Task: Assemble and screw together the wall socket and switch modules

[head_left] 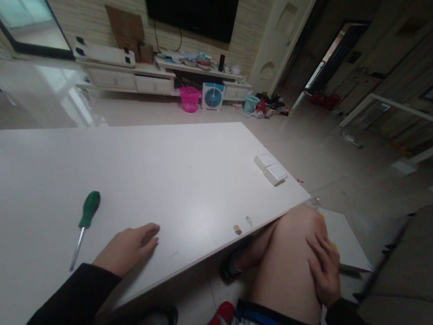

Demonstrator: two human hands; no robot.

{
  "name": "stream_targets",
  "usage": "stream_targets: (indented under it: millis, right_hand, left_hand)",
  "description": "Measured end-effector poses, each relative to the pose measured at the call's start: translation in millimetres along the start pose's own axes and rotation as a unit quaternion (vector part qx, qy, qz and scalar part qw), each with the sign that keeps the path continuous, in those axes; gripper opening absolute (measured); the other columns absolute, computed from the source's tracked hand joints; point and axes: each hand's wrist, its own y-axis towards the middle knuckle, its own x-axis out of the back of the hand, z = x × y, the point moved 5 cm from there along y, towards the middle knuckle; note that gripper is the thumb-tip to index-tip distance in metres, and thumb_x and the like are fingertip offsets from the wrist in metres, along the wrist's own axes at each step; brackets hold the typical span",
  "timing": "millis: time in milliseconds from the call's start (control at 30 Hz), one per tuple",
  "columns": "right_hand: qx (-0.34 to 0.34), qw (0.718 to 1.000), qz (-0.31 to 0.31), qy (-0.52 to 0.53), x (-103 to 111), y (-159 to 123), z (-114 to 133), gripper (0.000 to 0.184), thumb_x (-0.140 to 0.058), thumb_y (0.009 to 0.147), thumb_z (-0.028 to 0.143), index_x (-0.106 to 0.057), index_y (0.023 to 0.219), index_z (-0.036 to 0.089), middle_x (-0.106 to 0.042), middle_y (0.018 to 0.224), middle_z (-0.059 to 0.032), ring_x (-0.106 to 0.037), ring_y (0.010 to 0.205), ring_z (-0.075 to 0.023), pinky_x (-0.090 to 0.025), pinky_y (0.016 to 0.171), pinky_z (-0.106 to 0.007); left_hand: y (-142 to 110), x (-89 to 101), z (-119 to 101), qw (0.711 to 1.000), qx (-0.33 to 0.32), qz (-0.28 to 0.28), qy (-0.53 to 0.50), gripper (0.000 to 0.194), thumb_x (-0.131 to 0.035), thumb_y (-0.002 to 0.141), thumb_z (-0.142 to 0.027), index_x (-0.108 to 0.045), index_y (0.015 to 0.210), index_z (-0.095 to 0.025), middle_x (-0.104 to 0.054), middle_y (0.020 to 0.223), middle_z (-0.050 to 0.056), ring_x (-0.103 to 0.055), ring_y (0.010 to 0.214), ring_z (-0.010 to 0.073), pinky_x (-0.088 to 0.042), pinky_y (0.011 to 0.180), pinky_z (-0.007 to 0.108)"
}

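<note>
My left hand (130, 248) rests on the white table (185, 161) near its front edge. Its fingers are loosely bent and slightly apart, with nothing visible in them. To its left lies a screwdriver (88, 211) with a green handle, its metal shaft pointing toward me. My right hand (325, 267) lies on my bare knee beyond the table's edge, fingers spread and holding nothing. Two small white boxes (275, 172) sit side by side at the table's right end. Close to the front edge are two small stickers (237, 229), one of them yellowish.
Across the floor stands a low white cabinet (113, 79) under a wall-mounted television (195, 8). Before it are a pink basket (189, 100), a blue-and-white fan (212, 96) and a light blue basket (251, 104). A grey sofa (428, 269) is at my right.
</note>
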Motion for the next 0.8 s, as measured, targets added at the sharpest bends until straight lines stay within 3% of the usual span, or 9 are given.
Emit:
stream_targets:
  millis: [100, 167, 233, 367, 467, 533, 667, 800]
  right_hand:
    - [0.021, 0.997, 0.006, -0.076, -0.3, 32.7, -2.6, 0.028, -0.061, 0.092, 0.040, -0.071, 0.109, 0.020, -0.064, 0.120, -0.0160, -0.056, 0.117, -0.0406, -0.040, 0.101, -0.062]
    - [-0.014, 0.995, 0.036, -0.097, -8.5, 74.1, -10.8, 0.016, -0.064, 0.088, 0.037, -0.068, 0.089, 0.022, -0.063, 0.100, -0.0113, -0.058, 0.100, -0.0349, -0.044, 0.093, -0.055]
    - [-0.040, 0.994, 0.089, -0.057, -27.1, 125.3, -18.4, 0.015, -0.063, 0.085, 0.030, -0.066, 0.097, 0.022, -0.063, 0.099, -0.0088, -0.058, 0.100, -0.0327, -0.044, 0.094, -0.052]
    - [-0.086, 0.987, 0.138, 0.005, -78.1, 225.0, -34.0, 0.053, -0.076, 0.071, 0.029, -0.062, 0.120, 0.014, -0.058, 0.125, -0.0161, -0.055, 0.120, -0.0322, -0.043, 0.105, -0.045]
    - [-0.113, 0.981, 0.158, 0.013, -113.0, 277.5, -46.8, 0.068, -0.077, 0.073, 0.037, -0.057, 0.129, 0.004, -0.053, 0.133, -0.0244, -0.057, 0.122, -0.0304, -0.042, 0.103, -0.042]
    - [-0.133, 0.976, 0.173, 0.013, -129.8, 301.4, -55.1, 0.076, -0.081, 0.069, 0.041, -0.057, 0.128, 0.001, -0.056, 0.131, -0.0271, -0.060, 0.118, -0.0312, -0.044, 0.100, -0.044]
    - [-0.161, 0.969, 0.185, 0.017, -148.6, 330.6, -63.7, 0.073, -0.086, 0.066, 0.043, -0.062, 0.120, 0.001, -0.067, 0.114, -0.0262, -0.067, 0.101, -0.0317, -0.049, 0.089, -0.046]
    - [-0.154, 0.977, 0.145, 0.022, -155.1, 345.5, -58.6, 0.063, -0.084, 0.069, 0.048, -0.066, 0.112, 0.005, -0.070, 0.107, -0.0247, -0.069, 0.092, -0.0321, -0.051, 0.084, -0.047]
  left_hand:
    - [0.7, -1.9, 1.6, 1.000, -0.003, -0.005, -0.006, 0.061, -0.037, 0.091, -0.053, -0.069, 0.129, -0.018, -0.076, 0.128, 0.013, -0.073, 0.115, 0.0362, -0.053, 0.101, 0.046]
    - [1.2, -2.7, 2.4, 1.000, -0.004, -0.009, -0.005, 0.059, -0.037, 0.091, -0.052, -0.069, 0.129, -0.018, -0.076, 0.128, 0.013, -0.073, 0.115, 0.0354, -0.053, 0.101, 0.046]
    - [1.3, -2.8, 1.9, 1.000, -0.004, -0.009, -0.003, 0.058, -0.037, 0.092, -0.050, -0.068, 0.129, -0.019, -0.076, 0.128, 0.012, -0.073, 0.115, 0.0349, -0.053, 0.101, 0.046]
    - [-0.3, -0.4, -3.0, 1.000, -0.009, -0.009, -0.003, 0.052, -0.039, 0.092, -0.047, -0.069, 0.125, -0.021, -0.078, 0.124, 0.011, -0.074, 0.111, 0.0340, -0.053, 0.097, 0.044]
    - [-1.9, 1.4, -6.5, 1.000, -0.014, -0.021, -0.005, 0.047, -0.042, 0.093, -0.044, -0.070, 0.123, -0.021, -0.078, 0.120, 0.012, -0.074, 0.109, 0.0337, -0.052, 0.096, 0.043]
    - [-2.4, 1.0, -7.4, 1.000, -0.011, -0.028, -0.007, 0.043, -0.044, 0.093, -0.042, -0.070, 0.120, -0.022, -0.079, 0.116, 0.011, -0.074, 0.107, 0.0330, -0.052, 0.094, 0.042]
    - [-3.7, -2.4, -10.9, 1.000, -0.004, -0.025, -0.003, 0.038, -0.047, 0.094, -0.037, -0.068, 0.122, -0.021, -0.079, 0.110, 0.013, -0.073, 0.104, 0.0332, -0.051, 0.092, 0.042]
    - [-5.8, -4.8, -18.4, 1.000, -0.026, -0.017, 0.007, 0.034, -0.047, 0.094, -0.030, -0.067, 0.119, -0.019, -0.073, 0.123, 0.018, -0.072, 0.106, 0.0345, -0.050, 0.092, 0.044]
